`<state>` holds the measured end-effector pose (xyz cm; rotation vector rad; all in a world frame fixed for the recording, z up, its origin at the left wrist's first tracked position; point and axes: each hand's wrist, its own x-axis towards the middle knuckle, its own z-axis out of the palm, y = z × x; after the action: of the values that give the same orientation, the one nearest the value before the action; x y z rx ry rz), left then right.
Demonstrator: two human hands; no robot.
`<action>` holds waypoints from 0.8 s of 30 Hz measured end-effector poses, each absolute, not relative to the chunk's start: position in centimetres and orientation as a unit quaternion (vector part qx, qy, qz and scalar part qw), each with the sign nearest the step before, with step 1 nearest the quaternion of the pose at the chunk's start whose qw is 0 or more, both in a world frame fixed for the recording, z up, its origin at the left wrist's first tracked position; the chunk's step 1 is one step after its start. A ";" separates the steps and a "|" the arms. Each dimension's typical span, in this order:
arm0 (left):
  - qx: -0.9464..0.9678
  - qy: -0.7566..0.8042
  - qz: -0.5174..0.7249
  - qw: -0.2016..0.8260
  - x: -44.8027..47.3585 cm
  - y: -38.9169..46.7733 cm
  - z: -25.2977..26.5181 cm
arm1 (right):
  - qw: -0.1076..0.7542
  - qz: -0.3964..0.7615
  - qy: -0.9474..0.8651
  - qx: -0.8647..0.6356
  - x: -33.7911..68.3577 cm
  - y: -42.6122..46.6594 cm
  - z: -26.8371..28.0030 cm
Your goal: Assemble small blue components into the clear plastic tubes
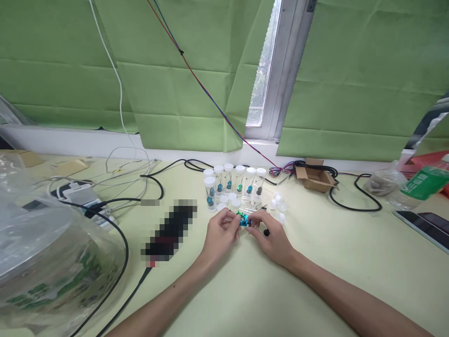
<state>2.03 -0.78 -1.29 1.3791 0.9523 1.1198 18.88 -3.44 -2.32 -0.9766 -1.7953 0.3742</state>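
Observation:
A small shiny blue-and-green piece (243, 219), its exact kind too small to make out, is held between my two hands above the table. My left hand (224, 229) pinches its left side, where a thin wire-like bit shows. On the other side, the fingers of my right hand (270, 234) close on its dark end. Just beyond my hands stand several clear tubes with white caps (240, 180), each with a small blue, green or dark piece with thin stems inside. Loose white caps (232, 198) lie between the tubes and my hands. A small black object (266, 232) is partly hidden by my right hand.
Clear empty-looking tubes (250, 201) lie behind my hands. An open cardboard box (315, 178) and black cables stand near the wall. Phones (426, 227) and a green-labelled bottle (423, 182) are at right. A large plastic-wrapped bundle (52, 276) and a blurred dark device (168, 234) are at left.

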 end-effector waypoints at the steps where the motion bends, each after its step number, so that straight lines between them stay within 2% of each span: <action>1: 0.579 0.398 0.470 0.535 2.0 -0.8 -1.3 | 0.507 0.156 -0.744 -0.407 18.9 -3.4 -2.4; 17: 0.584 0.395 0.452 0.547 2.1 -1.0 -1.0 | 0.484 0.205 -0.724 -0.446 18.7 -3.6 -2.3; 24: 0.568 0.395 0.473 0.546 2.0 -0.7 -1.2 | 0.492 0.184 -0.731 -0.436 18.7 -3.9 -2.0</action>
<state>1.98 -0.69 -1.23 1.3469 0.9362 1.1217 18.74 -3.85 -1.98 -1.0593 -1.7736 0.4474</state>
